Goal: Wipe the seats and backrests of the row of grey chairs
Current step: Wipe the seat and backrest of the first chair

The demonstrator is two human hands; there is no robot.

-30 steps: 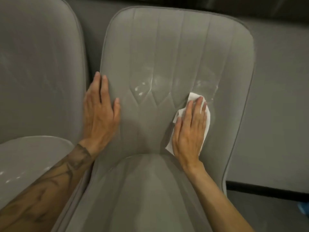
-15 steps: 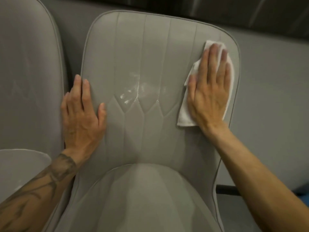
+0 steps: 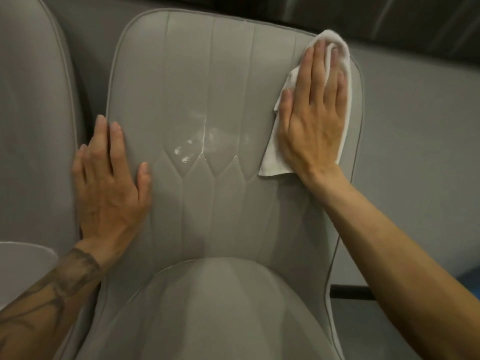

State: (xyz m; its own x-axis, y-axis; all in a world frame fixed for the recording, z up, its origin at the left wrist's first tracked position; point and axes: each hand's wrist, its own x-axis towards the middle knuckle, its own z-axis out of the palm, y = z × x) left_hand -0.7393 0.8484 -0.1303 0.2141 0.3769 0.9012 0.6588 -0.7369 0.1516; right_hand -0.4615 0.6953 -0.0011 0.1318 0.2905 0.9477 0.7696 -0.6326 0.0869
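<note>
The right hand (image 3: 315,118) lies flat, fingers straight and close together, pressing a white cloth (image 3: 275,159) against the upper right corner of the backrest (image 3: 207,81). The cloth's top end bunches around the fingertips at the backrest's top edge, and its lower end sticks out below the heel of the hand. The left hand (image 3: 109,178) is spread flat on the left edge of the same backrest, thumb apart, holding nothing and apparently bracing the chair.

The likeliest slip is at that corner. With the cloth bunched at the top edge, a further push upward could carry it off the backrest. The loose lower end could also drag out from under the palm, leaving bare skin on the surface. A patch of white wet marks (image 3: 200,144) sits mid-backrest, well left of the cloth. Strokes confined to the right edge would miss it, and it might dry into streaks. Whether the seat (image 3: 220,307) below or the neighbouring chair (image 3: 31,113) at the left has been wiped, I cannot tell.
</note>
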